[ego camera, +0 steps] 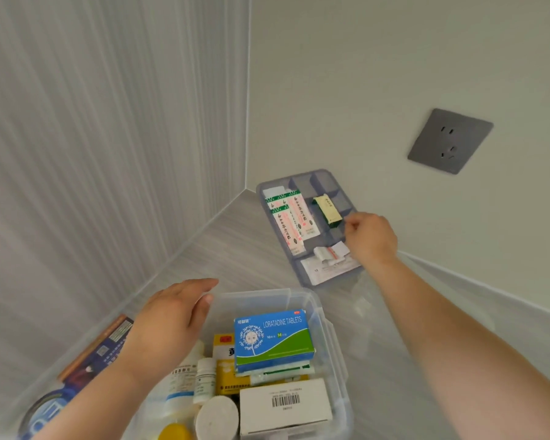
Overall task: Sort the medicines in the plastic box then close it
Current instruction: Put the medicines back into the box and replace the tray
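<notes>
Nearest the lens, the clear plastic box [326, 315] is seen open and packed: a white carton with a barcode [285, 404], a gauze roll [217, 419], a small white bottle [205, 379] and, laid on top, a blue and green loratadine box [272, 339]. The left hand [169, 315] is laid flat on the far left rim, fingers extended and nothing gripped, apparently so that the box is steadied. Further back, in the corner of the counter [229, 246], a grey divided tray [327, 182] is set apart from the box, probably the lift-out insert. Long red and green packets [291, 222] fill its left compartment and a small green box [327, 209] lies across the dividers. The right hand [370, 238] is held over the tray's right edge, fingers curled together; whether anything is pinched cannot be told. No lid can be made out.
</notes>
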